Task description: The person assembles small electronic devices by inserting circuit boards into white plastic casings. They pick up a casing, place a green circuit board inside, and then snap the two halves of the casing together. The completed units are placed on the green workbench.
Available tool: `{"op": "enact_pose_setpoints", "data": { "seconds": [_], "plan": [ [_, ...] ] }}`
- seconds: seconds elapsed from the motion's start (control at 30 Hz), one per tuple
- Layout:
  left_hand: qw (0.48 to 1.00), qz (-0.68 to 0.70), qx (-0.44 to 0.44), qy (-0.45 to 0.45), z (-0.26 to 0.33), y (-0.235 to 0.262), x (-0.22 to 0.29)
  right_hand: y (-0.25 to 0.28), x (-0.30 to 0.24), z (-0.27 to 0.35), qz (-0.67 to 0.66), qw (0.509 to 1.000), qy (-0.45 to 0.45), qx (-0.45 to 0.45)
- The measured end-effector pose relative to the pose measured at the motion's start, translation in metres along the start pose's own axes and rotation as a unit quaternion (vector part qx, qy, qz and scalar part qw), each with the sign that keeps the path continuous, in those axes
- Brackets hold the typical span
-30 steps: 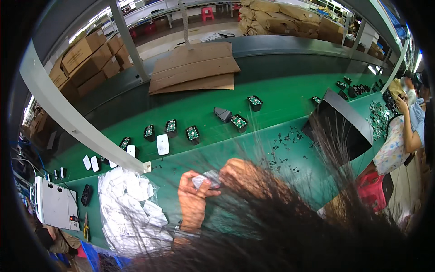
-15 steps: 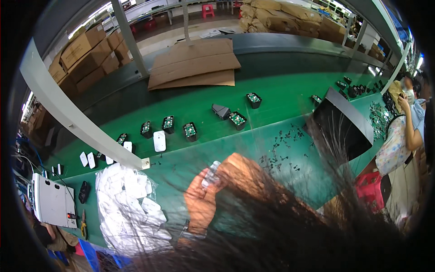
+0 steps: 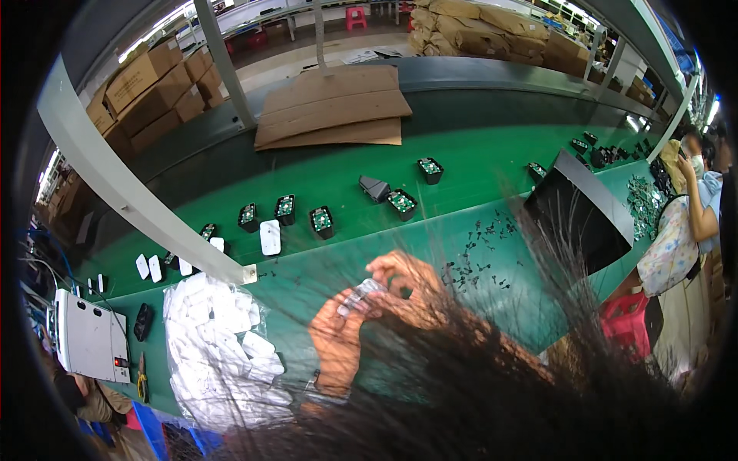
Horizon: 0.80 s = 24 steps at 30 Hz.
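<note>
Both hands together over the green bench [image 3: 430, 180], pinched on one small clear plastic part [image 3: 358, 294]. Left hand [image 3: 337, 344] grips it from below, right hand [image 3: 406, 288] closes on its upper end; the person's own hair hides the right wrist. Bag of white casings [image 3: 219, 349] just left of the left hand. Scatter of small black clips [image 3: 477, 246] to the right. Farther out, a row of black modules [image 3: 321, 221] with green tops, one white casing [image 3: 270, 237] among them. Flat cardboard [image 3: 334, 107] at the back. A co-worker [image 3: 676, 238] stands far right
</note>
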<state>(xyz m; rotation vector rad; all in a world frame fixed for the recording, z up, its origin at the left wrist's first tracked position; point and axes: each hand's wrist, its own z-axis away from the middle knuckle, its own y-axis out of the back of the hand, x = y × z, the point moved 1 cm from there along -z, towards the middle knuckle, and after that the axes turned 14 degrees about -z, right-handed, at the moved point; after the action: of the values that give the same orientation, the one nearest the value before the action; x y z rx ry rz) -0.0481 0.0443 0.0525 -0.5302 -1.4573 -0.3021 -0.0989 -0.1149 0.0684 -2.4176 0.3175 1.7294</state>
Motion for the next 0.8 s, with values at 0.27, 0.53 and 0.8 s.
{"op": "enact_pose_setpoints", "data": {
  "seconds": [0.27, 0.53, 0.8],
  "plan": [
    [0.963, 0.217, -0.098, 0.123, -0.010, 0.020, -0.021, 0.000, 0.038, 0.001, -0.257, 0.951, 0.031, -0.171],
    [0.984, 0.005, -0.164, 0.069, 0.003, 0.059, 0.055, 0.010, 0.012, 0.004, -0.453, 0.880, -0.100, -0.103],
    [0.792, -0.510, 0.261, -0.211, -0.125, 0.315, 0.106, 0.040, 0.005, -0.001, -0.483, 0.875, -0.044, -0.010]
  ]
}}
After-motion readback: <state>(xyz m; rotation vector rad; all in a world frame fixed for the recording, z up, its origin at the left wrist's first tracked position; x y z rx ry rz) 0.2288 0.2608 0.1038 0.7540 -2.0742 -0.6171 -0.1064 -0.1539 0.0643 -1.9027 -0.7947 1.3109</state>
